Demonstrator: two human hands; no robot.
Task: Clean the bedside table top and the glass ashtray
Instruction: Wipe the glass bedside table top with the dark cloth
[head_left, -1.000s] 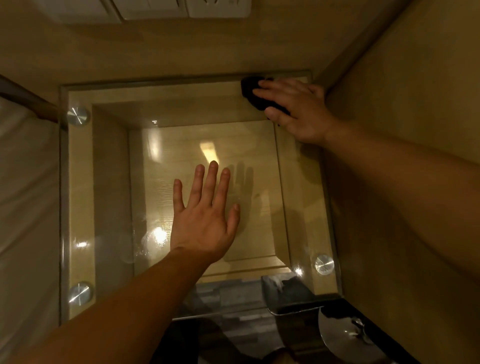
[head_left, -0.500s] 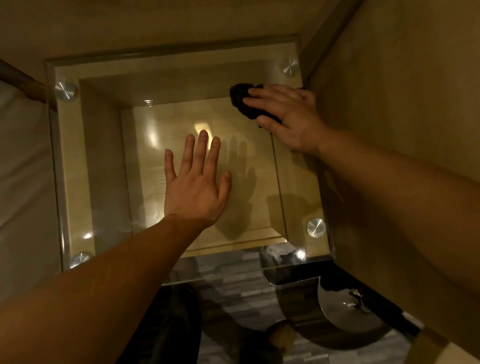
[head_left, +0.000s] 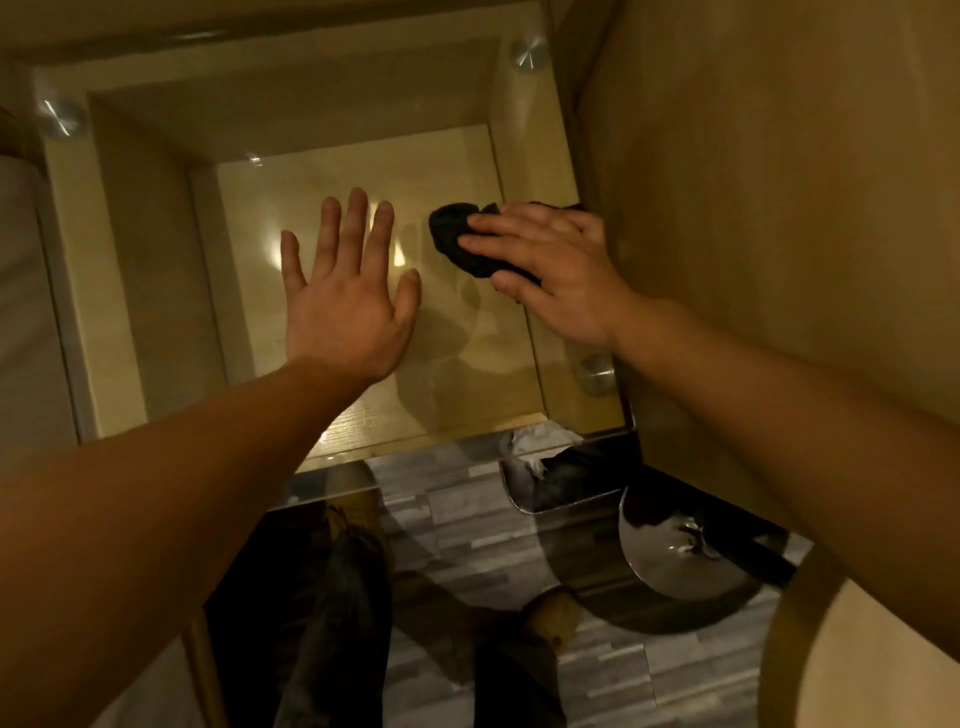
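While under right hand (head_left: 558, 280), cloth (head_left: 460, 241) leftward.

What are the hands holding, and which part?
The right hand holds a dark cloth against the glass top, fingers over its right part, thumb at its near edge. The left hand holds nothing.
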